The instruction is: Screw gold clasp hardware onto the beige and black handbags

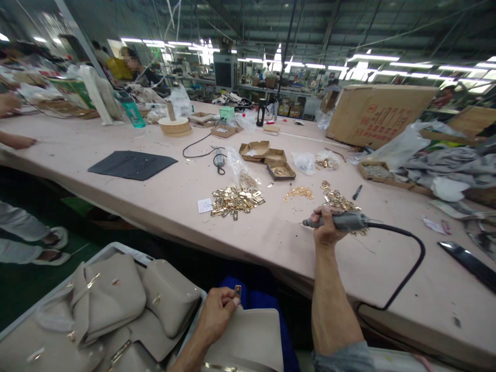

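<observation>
My right hand (326, 226) is wrapped round a grey electric screwdriver (349, 221) over the table, its tip pointing left and a black cord trailing from its back end. Low in the view, my left hand (217, 312) pinches a small gold metal plate (237, 292) between thumb and fingers. Just below that hand lies a beige bag (248, 341) across my lap. A pile of gold metal plates (234, 201) sits on the table ahead. Beside it are small gold pieces (298, 194), and more gold hardware (341, 200) lies behind the screwdriver.
A white crate (116, 247) of beige bags (116, 294) stands at left. On the table (163, 206) are a black sheet (134, 164), small cardboard boxes (281, 171), a second corded tool (219, 159) and a big carton (380, 113). Another person's hand (17, 141) rests at far left.
</observation>
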### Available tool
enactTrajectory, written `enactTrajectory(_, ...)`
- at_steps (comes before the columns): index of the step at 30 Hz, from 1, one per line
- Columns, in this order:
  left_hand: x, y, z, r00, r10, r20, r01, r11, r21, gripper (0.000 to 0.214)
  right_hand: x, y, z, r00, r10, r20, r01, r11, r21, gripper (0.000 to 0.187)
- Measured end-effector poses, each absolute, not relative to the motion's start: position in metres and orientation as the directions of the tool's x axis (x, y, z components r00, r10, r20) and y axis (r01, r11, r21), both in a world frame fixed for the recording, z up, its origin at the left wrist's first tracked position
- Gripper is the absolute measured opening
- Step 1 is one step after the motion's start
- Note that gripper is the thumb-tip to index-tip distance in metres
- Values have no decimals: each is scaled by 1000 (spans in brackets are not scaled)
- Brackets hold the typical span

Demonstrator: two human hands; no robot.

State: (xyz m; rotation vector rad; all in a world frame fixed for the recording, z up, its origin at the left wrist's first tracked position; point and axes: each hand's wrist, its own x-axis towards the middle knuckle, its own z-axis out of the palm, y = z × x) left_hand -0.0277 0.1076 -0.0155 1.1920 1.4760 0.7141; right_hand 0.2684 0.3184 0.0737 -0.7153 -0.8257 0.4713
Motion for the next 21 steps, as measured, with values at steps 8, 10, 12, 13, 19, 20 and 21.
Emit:
enactTrajectory(8,-29,109,-21,51,935,-351,311,320,895,35,263,314,71,495,662,562,-71,676,-734,24)
enactTrajectory(10,-29,109,-22,53,934,-355,303,323,896,34,263,314,71,492,668,558,-89,676,-732,24)
enactTrajectory(12,-29,110,-23,56,933,-356,299,325,897,34,263,314,71,489,669,560,-94,678,-729,24)
enactTrajectory(13,-29,110,-23,62,932,-357,295,325,899,34,263,314,71,488,669,561,-92,678,-729,24)
enactTrajectory(19,-28,109,-25,62,932,-358,280,328,902,35,262,315,71,514,664,543,-88,671,-737,27)
enactTrajectory(20,-28,109,-25,61,932,-357,283,326,902,34,262,315,71,517,666,538,-90,667,-739,27)
enactTrajectory(21,-28,108,-25,61,932,-356,287,325,901,34,262,315,71,521,668,532,-95,664,-741,28)
